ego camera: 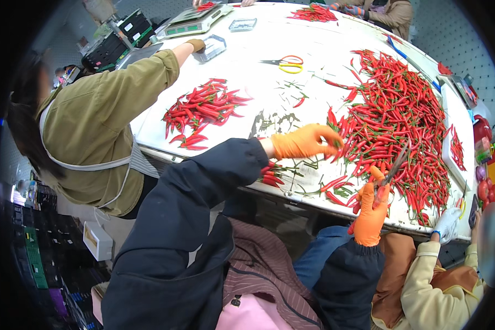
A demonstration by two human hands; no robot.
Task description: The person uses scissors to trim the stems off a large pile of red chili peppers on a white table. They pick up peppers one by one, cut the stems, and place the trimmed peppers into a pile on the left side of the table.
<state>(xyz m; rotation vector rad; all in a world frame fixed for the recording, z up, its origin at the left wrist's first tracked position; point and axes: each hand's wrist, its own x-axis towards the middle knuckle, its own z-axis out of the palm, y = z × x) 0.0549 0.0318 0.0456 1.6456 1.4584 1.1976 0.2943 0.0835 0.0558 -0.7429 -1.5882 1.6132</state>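
My left hand (303, 142), in an orange glove, reaches over the white table at the near edge of a large heap of red chillies (396, 107). Its fingertips are curled and blurred, so whether they grip a chilli cannot be made out. In my right hand (371, 216), also gloved in orange, is a pair of scissors (397, 165) with the blades pointing up over the heap. A few chillies with green stems (334, 185) lie between my hands. Below my left wrist is a small bunch of chillies (271, 175), partly hidden by my sleeve.
Left stands a person in an olive jacket (107, 99), one gloved hand at a clear plastic tray (213, 47). A smaller chilli pile (206, 105), orange-and-yellow-handled scissors (288, 64) and a scale (196, 24) are on the table. Right sits another person with a white glove (448, 225).
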